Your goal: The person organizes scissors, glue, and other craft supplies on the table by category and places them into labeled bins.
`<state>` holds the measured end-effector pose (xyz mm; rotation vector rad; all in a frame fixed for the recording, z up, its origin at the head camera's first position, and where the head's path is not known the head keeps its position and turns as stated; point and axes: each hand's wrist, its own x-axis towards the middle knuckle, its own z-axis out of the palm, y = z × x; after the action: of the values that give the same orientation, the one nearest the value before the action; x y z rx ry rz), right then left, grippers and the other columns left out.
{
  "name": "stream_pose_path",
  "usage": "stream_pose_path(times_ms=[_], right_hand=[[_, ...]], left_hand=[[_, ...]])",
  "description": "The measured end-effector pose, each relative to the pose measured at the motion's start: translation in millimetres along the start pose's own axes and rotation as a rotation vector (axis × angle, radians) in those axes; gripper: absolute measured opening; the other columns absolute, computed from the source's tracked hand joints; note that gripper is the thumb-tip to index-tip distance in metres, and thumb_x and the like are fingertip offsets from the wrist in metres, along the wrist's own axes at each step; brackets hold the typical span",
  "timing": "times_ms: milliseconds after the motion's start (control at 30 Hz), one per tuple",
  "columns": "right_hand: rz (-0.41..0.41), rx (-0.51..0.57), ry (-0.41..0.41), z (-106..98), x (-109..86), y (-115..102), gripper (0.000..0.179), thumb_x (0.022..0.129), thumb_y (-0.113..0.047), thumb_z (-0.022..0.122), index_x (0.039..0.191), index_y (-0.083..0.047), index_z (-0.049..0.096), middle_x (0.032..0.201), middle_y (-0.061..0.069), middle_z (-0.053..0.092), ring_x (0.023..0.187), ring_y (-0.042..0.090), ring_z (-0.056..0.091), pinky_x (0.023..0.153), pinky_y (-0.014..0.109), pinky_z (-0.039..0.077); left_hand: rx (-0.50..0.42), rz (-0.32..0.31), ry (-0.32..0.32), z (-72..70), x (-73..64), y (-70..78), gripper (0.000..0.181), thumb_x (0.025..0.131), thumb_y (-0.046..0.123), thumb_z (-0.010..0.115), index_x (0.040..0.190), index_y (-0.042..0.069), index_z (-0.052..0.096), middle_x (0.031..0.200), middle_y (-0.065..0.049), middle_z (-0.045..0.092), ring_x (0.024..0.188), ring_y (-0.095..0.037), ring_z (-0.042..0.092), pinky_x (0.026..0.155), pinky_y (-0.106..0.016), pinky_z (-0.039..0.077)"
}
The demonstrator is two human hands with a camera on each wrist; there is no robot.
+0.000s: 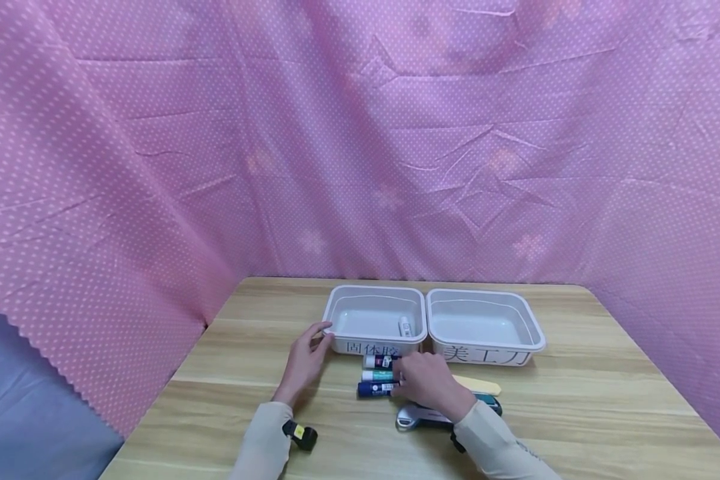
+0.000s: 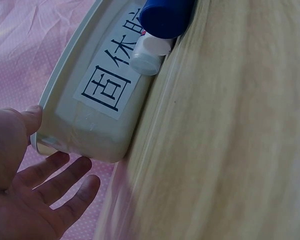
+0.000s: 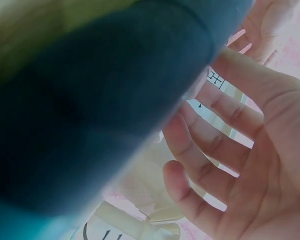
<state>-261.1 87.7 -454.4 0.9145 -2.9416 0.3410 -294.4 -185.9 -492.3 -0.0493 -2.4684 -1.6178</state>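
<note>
My left hand [image 1: 315, 341] lies open at the left front corner of the white left tray [image 1: 375, 291]. In the left wrist view its thumb [image 2: 32, 116] touches the tray's rim [image 2: 65, 85] and the fingers are spread. One glue stick [image 1: 405, 326] lies inside this tray. Three more glue sticks [image 1: 377, 375] lie side by side in front of it. My right hand [image 1: 405, 375] rests over their right ends, and its fingers [image 3: 210, 145] look loosely spread, with nothing plainly gripped. A dark blurred object [image 3: 95, 100] fills much of the right wrist view.
A second white tray [image 1: 486, 294] stands to the right of the first and holds nothing. A yellow utility knife [image 1: 479, 385], a teal one [image 1: 491, 402] and a grey one [image 1: 416, 418] lie near my right wrist. Pink dotted cloth [image 1: 360, 133] surrounds the wooden table [image 1: 588, 413].
</note>
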Motion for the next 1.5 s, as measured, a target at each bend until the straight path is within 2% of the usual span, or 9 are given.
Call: stream_pose_path(times_ms=[333,500,700,1100,1500], right_hand=[[-0.026,-0.032,0.011,3.5,0.0,-0.1,0.027,0.08,-0.04,0.086,0.098,-0.021,0.08,0.071,-0.01,0.06,0.054,0.008,0.045,0.043,0.023,0.036],[-0.028,-0.023,-0.005,4.0,-0.3,0.1,0.029,0.08,-0.041,0.086,0.102,-0.022,0.08,0.072,-0.011,0.06,0.056,0.008,0.045,0.044,0.023,0.036],[-0.029,-0.011,-0.029,4.5,-1.4,-0.8,0.028,0.081,-0.04,0.085,0.104,-0.024,0.08,0.075,-0.011,0.062,0.057,0.008,0.046,0.045,0.023,0.036],[-0.046,-0.024,-0.018,5.4,-3.3,-1.4,0.019,0.084,-0.038,0.083,0.096,-0.024,0.081,0.067,-0.013,0.056,0.054,0.008,0.045,0.043,0.024,0.034],[-0.051,-0.014,-0.021,3.9,-2.8,-2.3,0.019,0.085,-0.039,0.082,0.096,-0.024,0.081,0.068,-0.013,0.056,0.053,0.008,0.045,0.043,0.024,0.034]], left_hand=[[-0.001,0.057,0.027,1.4,-0.3,-0.6,0.039,0.105,0.026,0.06,0.141,0.011,0.059,0.154,-0.019,0.049,0.128,-0.041,0.06,0.106,-0.051,0.052],[-0.013,0.044,0.026,1.2,-0.9,0.9,0.039,0.104,0.024,0.061,0.141,0.011,0.06,0.155,-0.017,0.049,0.129,-0.04,0.06,0.107,-0.05,0.052],[-0.018,0.058,0.031,1.5,-3.1,2.0,0.038,0.104,0.022,0.061,0.14,0.01,0.06,0.154,-0.02,0.049,0.128,-0.041,0.06,0.107,-0.05,0.052],[-0.01,0.029,0.028,2.8,-5.3,2.9,0.039,0.104,0.025,0.061,0.142,0.013,0.059,0.155,-0.017,0.048,0.13,-0.039,0.059,0.108,-0.05,0.051],[-0.004,0.036,0.026,1.3,-5.8,4.0,0.039,0.105,0.025,0.06,0.142,0.014,0.059,0.156,-0.017,0.047,0.13,-0.039,0.059,0.108,-0.05,0.051]])
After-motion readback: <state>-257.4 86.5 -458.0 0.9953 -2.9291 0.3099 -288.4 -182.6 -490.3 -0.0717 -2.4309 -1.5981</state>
